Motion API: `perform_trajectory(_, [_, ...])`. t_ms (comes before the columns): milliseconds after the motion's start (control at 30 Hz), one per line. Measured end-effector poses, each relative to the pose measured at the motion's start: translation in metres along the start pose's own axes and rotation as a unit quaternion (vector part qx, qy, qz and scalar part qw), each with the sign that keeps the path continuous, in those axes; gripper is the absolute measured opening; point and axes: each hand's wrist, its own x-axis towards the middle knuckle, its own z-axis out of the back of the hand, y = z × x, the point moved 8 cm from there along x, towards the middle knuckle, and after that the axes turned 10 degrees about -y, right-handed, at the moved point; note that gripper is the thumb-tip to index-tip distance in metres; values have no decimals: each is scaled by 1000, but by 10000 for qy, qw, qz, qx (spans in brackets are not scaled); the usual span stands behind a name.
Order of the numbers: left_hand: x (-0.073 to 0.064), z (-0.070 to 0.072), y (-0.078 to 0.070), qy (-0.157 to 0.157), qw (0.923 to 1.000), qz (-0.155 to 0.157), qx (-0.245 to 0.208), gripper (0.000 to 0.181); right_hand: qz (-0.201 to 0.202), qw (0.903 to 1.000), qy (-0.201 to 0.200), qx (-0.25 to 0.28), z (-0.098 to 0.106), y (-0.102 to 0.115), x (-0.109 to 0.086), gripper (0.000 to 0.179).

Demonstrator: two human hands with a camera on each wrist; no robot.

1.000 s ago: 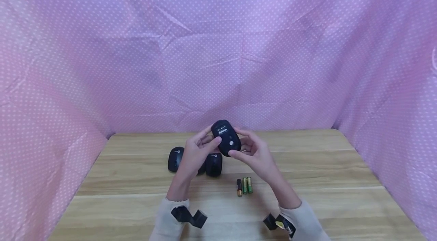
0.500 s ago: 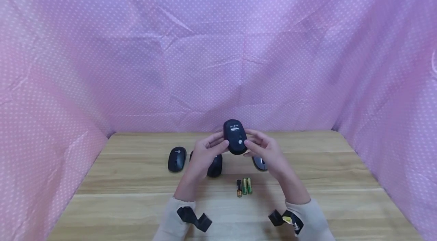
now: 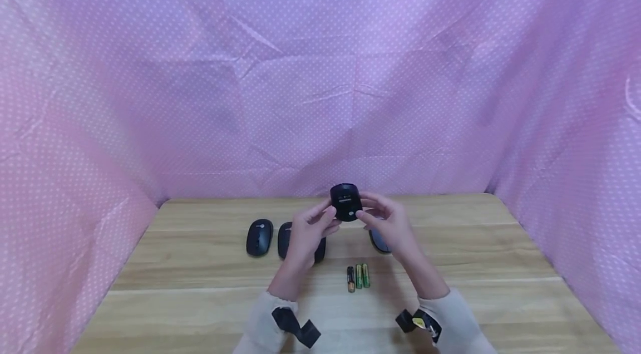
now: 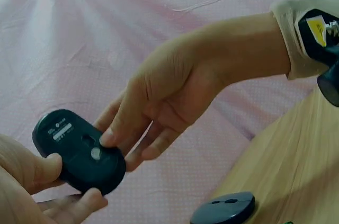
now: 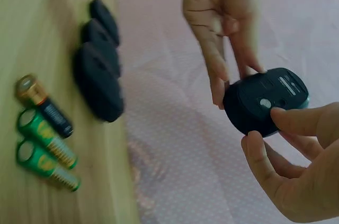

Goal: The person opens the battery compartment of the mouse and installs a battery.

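Observation:
A black computer mouse (image 3: 345,201) is held up above the back of the table, its underside facing the head camera. A white label and a small round light spot show on that underside in the left wrist view. My left hand (image 3: 306,231) grips its left edge, thumb on the bottom face. From the other side my right hand (image 3: 393,226) pinches it, the thumb (image 5: 296,121) near the round spot and the other fingers behind. The battery cover looks closed in both wrist views.
Three batteries, one black and copper (image 3: 351,279) and two green (image 3: 363,276), lie side by side on the wooden table (image 3: 200,309). One dark mouse (image 3: 259,237) lies at left; others (image 3: 284,238) sit partly behind my left hand. A grey-blue mouse (image 4: 225,208) lies near my right hand.
Both hands have shifted right with the mouse. It has turned more upright and tipped back, so its underside looks foreshortened. The grey-blue mouse has come into view beside my right hand.

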Motion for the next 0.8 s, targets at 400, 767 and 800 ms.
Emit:
perform_trajectory(400, [4,-6,18,250,9953,932,-25,49,-421,9990,81,114,-6,-21,1,37])
perform_trajectory(767, [3,-3,34,159,9878,1406,-652,47,-676,9968,41,421,-8,-28,-4,34])
perform_trajectory(800, [2,-3,34,127,9872,1427,-694,46,-762,9956,47,535,-9,-28,-5,35])
